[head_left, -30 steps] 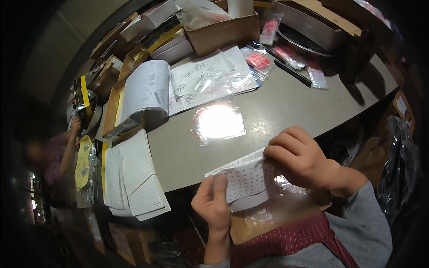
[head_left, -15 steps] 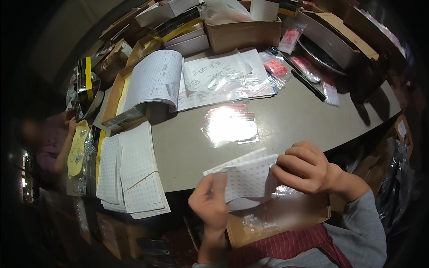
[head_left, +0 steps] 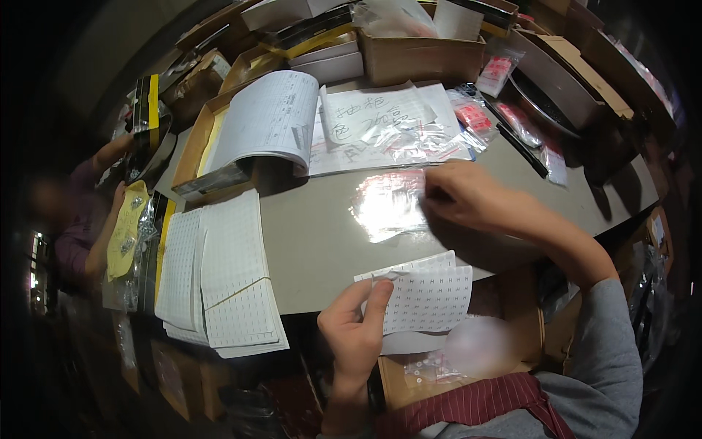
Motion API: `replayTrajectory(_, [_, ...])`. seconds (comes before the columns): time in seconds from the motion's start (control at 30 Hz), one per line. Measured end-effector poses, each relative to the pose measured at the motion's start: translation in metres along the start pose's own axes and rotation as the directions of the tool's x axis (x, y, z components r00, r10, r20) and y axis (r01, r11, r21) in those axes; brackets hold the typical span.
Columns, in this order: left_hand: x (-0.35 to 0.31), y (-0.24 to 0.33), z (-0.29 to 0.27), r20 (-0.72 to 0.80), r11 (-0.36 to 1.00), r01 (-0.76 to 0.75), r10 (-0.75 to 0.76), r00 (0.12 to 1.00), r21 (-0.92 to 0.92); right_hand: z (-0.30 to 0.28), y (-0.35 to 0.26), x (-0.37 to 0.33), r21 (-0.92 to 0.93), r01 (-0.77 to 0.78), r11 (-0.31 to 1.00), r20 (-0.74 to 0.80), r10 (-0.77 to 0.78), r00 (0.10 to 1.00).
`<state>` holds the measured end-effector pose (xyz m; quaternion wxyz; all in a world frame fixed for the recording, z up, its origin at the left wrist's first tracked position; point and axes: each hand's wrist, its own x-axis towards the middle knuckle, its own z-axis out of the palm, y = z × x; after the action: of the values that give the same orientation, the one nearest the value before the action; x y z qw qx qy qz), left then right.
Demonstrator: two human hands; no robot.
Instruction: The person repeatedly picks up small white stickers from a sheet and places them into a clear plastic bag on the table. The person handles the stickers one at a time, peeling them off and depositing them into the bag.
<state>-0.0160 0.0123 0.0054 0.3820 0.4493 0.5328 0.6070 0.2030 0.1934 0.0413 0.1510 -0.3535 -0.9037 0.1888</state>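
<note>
My left hand (head_left: 352,329) pinches a few sheets of white label paper (head_left: 430,296) near the table's front edge, thumb on top. Rows of small printed characters cover the sheets, and the upper ones stand apart from those below. Farther forward, my right hand (head_left: 479,196) is at the right edge of a pile of small clear plastic bags (head_left: 387,208) with red edges. Its fingers are curled together and touch the pile; whether a bag is between them is hidden. Strong glare lies on the bags.
Stacked label sheets (head_left: 234,293), partly bound by a rubber band, lie at left. Behind them are an open notebook (head_left: 263,117) in a cardboard box, handwritten paper (head_left: 376,113) and a black marker (head_left: 521,150). An open carton (head_left: 402,391) sits below my hands. Another person's arm (head_left: 106,219) is at far left.
My right hand has let go of the label sheets and moved forward to the bag pile. My left hand still holds the sheets. The view has shifted slightly.
</note>
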Motion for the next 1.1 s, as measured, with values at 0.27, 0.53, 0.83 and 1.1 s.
replayTrajectory(0.27, [0.000,-0.005,-0.001,0.028,0.999,-0.026,0.025,0.999,0.022,-0.047,0.009,-0.038,-0.005,-0.293,0.956,0.074,0.292,0.954])
replayTrajectory(0.53, [-0.007,-0.007,-0.005,0.106,0.997,-0.034,0.026,0.994,0.073,-0.030,-0.001,-0.029,0.376,0.009,0.926,0.050,-0.030,0.998])
replayTrajectory(0.83, [-0.008,-0.009,-0.002,0.127,0.999,-0.030,0.034,0.991,-0.034,-0.033,0.017,-0.051,0.664,-0.250,0.704,0.113,0.237,0.965])
replayTrajectory(1.1, [-0.014,-0.012,0.001,0.149,0.977,-0.192,0.177,0.973,0.090,-0.005,-0.003,-0.052,-0.323,0.084,0.943,-0.218,-0.161,0.963])
